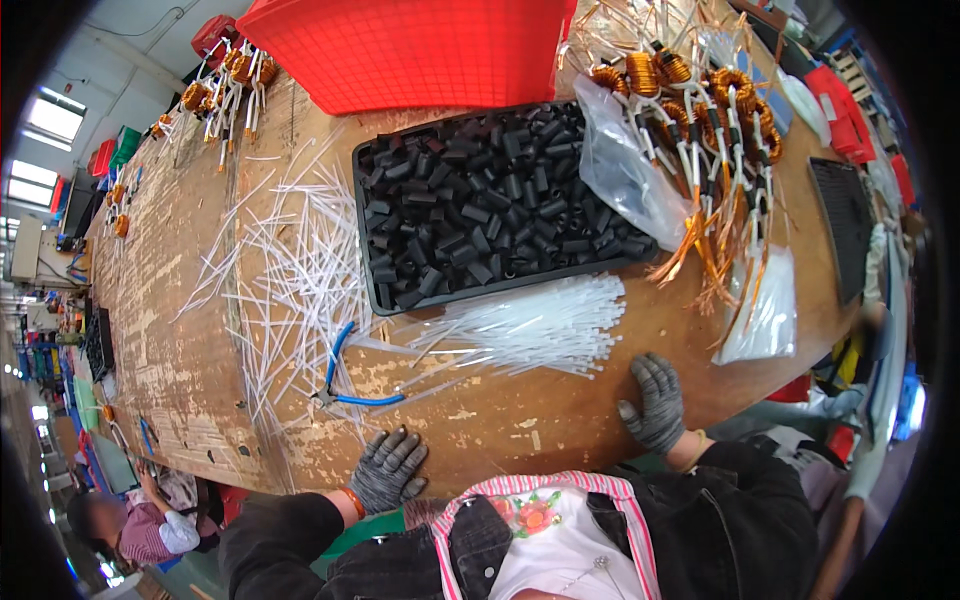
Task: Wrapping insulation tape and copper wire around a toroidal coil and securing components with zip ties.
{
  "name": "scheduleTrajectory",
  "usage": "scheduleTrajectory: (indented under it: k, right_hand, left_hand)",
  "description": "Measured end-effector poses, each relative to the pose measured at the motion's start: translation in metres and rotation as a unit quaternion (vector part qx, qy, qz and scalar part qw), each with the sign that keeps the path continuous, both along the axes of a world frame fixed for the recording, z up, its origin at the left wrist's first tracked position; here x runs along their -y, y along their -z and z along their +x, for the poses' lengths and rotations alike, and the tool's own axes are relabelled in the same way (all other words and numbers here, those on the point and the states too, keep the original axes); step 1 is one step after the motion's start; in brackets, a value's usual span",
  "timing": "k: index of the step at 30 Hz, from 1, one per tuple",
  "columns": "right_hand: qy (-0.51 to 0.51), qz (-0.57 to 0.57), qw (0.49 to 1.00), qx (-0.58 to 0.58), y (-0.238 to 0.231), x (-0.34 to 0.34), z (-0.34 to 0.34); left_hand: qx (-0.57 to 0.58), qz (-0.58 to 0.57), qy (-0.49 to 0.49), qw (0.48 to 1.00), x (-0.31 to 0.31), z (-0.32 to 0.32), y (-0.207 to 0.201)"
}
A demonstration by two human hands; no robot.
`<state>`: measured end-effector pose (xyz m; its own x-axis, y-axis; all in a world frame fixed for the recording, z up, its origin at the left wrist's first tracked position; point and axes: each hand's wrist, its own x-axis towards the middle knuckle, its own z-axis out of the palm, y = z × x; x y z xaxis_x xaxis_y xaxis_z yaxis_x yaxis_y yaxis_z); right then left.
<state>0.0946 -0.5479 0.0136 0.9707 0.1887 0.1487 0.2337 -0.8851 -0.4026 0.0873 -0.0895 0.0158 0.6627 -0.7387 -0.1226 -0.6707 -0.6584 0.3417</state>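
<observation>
My left hand [388,472], in a grey knit glove, lies on the front edge of the wooden table [520,420] with fingers stretched out. It holds nothing. Just beyond it are side cutters [372,402] with blue handles, spread apart. My right hand [657,405], gloved the same way, rests flat at the edge further right, thumb apart and nothing in it. Between and beyond the hands lies a bundle of white cable ties [545,325]. Loose cable ties [300,265] are scattered to the left. Behind the bundle, a black tray [363,235] holds many short black tubes [480,200].
A red bin [420,50] stands behind the tray. Copper-wound coils [735,90] with white leads are heaped at right, beside a clear plastic bag [630,165]. More coils [240,70] lie far left. A co-worker [140,530] sits at lower left.
</observation>
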Motion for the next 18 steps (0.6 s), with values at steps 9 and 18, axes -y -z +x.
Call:
scheduleTrajectory:
  k: [9, 18]
  right_hand:
    - [0.003, -0.009, 1.000, 0.009, 0.000, 0.001, -0.001]
    - [0.019, -0.035, 0.999, -0.017, 0.003, 0.000, -0.011]
  left_hand:
    - [0.021, -0.005, -0.020, 1.000, 0.004, -0.002, -0.008]
    - [0.034, -0.026, -0.026, 0.999, 0.004, -0.004, -0.017]
